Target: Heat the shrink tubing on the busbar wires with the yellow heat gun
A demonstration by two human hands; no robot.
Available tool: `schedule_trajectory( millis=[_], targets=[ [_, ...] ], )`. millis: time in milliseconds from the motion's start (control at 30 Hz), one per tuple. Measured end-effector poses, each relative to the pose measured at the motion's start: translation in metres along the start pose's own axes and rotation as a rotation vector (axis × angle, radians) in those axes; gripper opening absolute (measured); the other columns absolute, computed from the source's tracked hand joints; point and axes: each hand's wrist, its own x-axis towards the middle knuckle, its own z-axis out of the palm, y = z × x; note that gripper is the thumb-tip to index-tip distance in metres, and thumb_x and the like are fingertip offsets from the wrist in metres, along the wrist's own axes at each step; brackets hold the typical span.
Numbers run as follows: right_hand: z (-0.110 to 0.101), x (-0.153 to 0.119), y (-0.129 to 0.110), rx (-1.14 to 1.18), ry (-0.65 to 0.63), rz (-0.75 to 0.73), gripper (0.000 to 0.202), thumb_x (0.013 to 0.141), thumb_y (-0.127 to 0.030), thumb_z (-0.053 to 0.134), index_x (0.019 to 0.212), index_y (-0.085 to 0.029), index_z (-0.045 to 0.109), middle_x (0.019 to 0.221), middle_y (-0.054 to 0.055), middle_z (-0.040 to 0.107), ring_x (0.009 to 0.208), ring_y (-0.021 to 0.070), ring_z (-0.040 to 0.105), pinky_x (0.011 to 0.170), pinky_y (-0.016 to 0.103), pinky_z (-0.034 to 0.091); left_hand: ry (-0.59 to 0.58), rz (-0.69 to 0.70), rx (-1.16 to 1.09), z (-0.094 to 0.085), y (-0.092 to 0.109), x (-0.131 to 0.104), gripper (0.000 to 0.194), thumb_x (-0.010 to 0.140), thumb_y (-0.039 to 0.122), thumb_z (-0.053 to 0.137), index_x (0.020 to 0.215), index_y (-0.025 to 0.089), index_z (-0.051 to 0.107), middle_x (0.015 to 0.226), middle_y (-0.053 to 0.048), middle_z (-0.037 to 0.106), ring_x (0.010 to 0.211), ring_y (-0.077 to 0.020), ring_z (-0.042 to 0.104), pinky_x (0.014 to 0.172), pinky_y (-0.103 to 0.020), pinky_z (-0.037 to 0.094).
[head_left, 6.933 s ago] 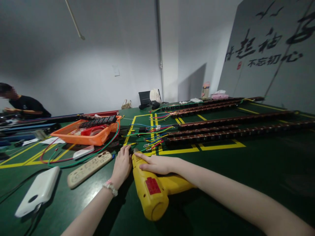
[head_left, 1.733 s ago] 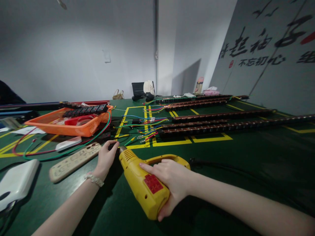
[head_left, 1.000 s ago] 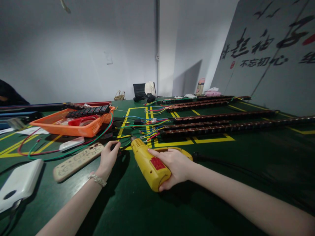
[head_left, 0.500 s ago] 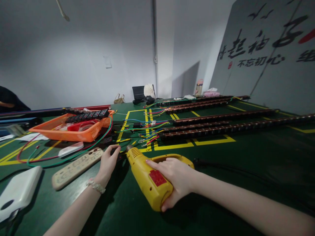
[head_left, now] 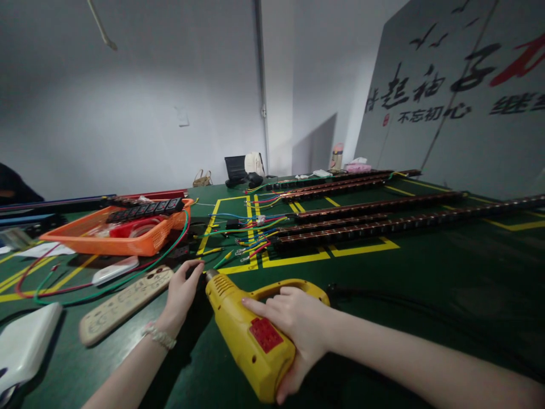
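Observation:
My right hand (head_left: 293, 321) is wrapped around a yellow heat gun (head_left: 240, 329) with a red label on its side, one finger stretched along the body. Its metal nozzle points away from me, close to the fingertips of my left hand (head_left: 184, 291). That left hand is closed in a pinch beside the nozzle; whatever lies between its fingers is too small and dark to make out. Just beyond the nozzle lies a green wire with a yellow end (head_left: 223, 259). A beige remote-like control strip (head_left: 125, 307) rests left of my left hand.
An orange basket (head_left: 157, 241) with black parts stands at left. A white power bank-like box (head_left: 28, 346) lies nearer. Long dark strips (head_left: 340, 233) with coloured lead wires stretch across the green table to the right. A black cable (head_left: 383, 295) trails from the heat gun.
The whole view has shifted, so most things sit a little further left, and the near ones lower. Both hands keep their grip, with the nozzle still close to the left fingertips.

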Motion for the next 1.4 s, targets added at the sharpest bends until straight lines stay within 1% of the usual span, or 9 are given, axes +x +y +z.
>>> schedule_trajectory(
  millis=[267,400,500,667,800,967,1100,1267,1400],
  targets=[
    [0.000,0.000,-0.001,-0.004,-0.019,0.019,0.126,0.044,-0.076,0.064,0.145,-0.016,0.019,0.102,0.011,0.063,0.083,0.0261,0.061,0.082,0.038,0.038,0.011,0.006,-0.021,0.000,0.004,-0.001,0.038,0.071,0.049,0.055,0.088,0.017,0.064,0.090,-0.007,0.067,0.091,-0.0247,0.059,0.079,-0.034,0.045],
    [-0.005,0.004,0.003,-0.050,-0.037,0.071,0.121,0.049,-0.075,0.063,0.145,-0.016,0.020,0.108,0.014,0.062,0.088,0.0284,0.061,0.083,0.040,0.036,0.007,0.008,-0.021,0.000,0.005,-0.002,0.037,0.072,0.049,0.055,0.088,0.017,0.065,0.090,-0.006,0.067,0.087,-0.0236,0.060,0.074,-0.033,0.047],
    [-0.010,0.007,0.007,-0.080,-0.035,0.139,0.120,0.053,-0.074,0.062,0.146,-0.014,0.016,0.112,0.016,0.061,0.093,0.0304,0.060,0.084,0.041,0.036,0.011,-0.009,-0.020,0.000,0.004,-0.002,0.037,0.071,0.050,0.056,0.089,0.018,0.065,0.089,-0.006,0.067,0.083,-0.0232,0.060,0.068,-0.031,0.048],
    [-0.012,0.009,0.012,-0.108,-0.025,0.194,0.117,0.057,-0.074,0.059,0.146,-0.013,0.014,0.114,0.016,0.060,0.097,0.0314,0.059,0.084,0.043,0.036,0.014,0.007,0.005,0.000,0.002,-0.002,0.038,0.073,0.050,0.054,0.090,0.018,0.065,0.088,-0.006,0.068,0.081,-0.0222,0.060,0.068,-0.030,0.047],
    [-0.009,0.008,0.014,-0.099,-0.003,0.184,0.116,0.058,-0.074,0.059,0.146,-0.012,0.016,0.111,0.016,0.061,0.093,0.0300,0.060,0.084,0.042,0.036,0.008,0.009,0.006,0.000,0.005,-0.002,0.037,0.073,0.049,0.054,0.091,0.018,0.064,0.089,-0.006,0.068,0.081,-0.0219,0.060,0.068,-0.030,0.047],
    [-0.011,0.006,0.012,-0.097,-0.001,0.154,0.114,0.059,-0.074,0.058,0.146,-0.011,0.017,0.112,0.017,0.061,0.092,0.0297,0.059,0.082,0.041,0.038,0.004,-0.008,0.013,0.000,0.009,-0.003,0.037,0.073,0.048,0.054,0.091,0.017,0.064,0.090,-0.007,0.067,0.084,-0.0231,0.060,0.070,-0.031,0.047],
    [-0.011,0.003,0.007,-0.071,-0.021,0.103,0.119,0.055,-0.076,0.061,0.145,-0.011,0.018,0.108,0.016,0.062,0.088,0.0291,0.060,0.080,0.040,0.038,-0.002,-0.009,0.015,0.000,0.008,-0.004,0.037,0.074,0.049,0.053,0.092,0.018,0.064,0.091,-0.006,0.067,0.088,-0.0234,0.059,0.074,-0.032,0.047],
    [-0.008,0.000,0.006,-0.003,-0.018,-0.002,0.119,0.050,-0.076,0.063,0.144,-0.015,0.022,0.106,0.013,0.062,0.084,0.0263,0.060,0.082,0.037,0.039,-0.006,-0.008,0.014,0.000,0.009,-0.003,0.036,0.073,0.048,0.054,0.090,0.018,0.064,0.091,-0.006,0.067,0.089,-0.0236,0.059,0.076,-0.033,0.046],
    [-0.005,-0.001,0.007,0.018,-0.008,-0.029,0.121,0.047,-0.076,0.064,0.143,-0.014,0.024,0.101,0.011,0.062,0.081,0.0253,0.059,0.081,0.037,0.039,-0.003,0.003,0.012,0.001,0.010,-0.003,0.035,0.072,0.048,0.054,0.089,0.019,0.064,0.090,-0.006,0.067,0.089,-0.0240,0.059,0.077,-0.034,0.046]
  ],
)
